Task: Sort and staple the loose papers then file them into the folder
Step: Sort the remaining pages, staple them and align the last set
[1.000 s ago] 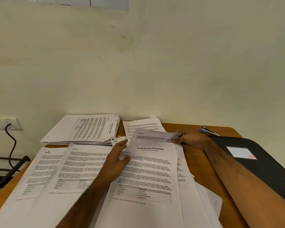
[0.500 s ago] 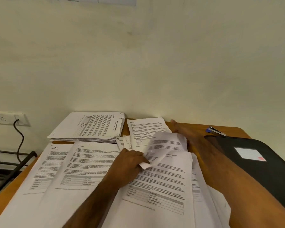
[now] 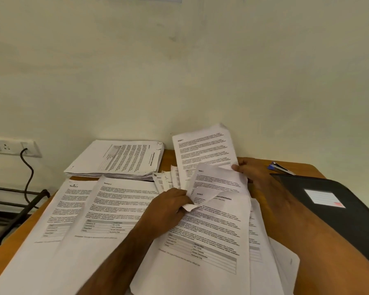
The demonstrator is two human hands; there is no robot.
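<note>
From my head cam: left hand [image 3: 168, 209] is pinching a curled-up page [image 3: 217, 184] over the loose papers [image 3: 211, 241] spread across the table [image 3: 307, 169]. Right hand [image 3: 256, 175] grips a raised sheet [image 3: 205, 150] by its lower corner. Black folder [image 3: 339, 220] sits at the right, stapler [image 3: 280, 168] just behind it.

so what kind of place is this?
Likely an office or study desk: a wooden table against a plain wall, stacks of printed papers, a black folder and a wall socket.
</note>
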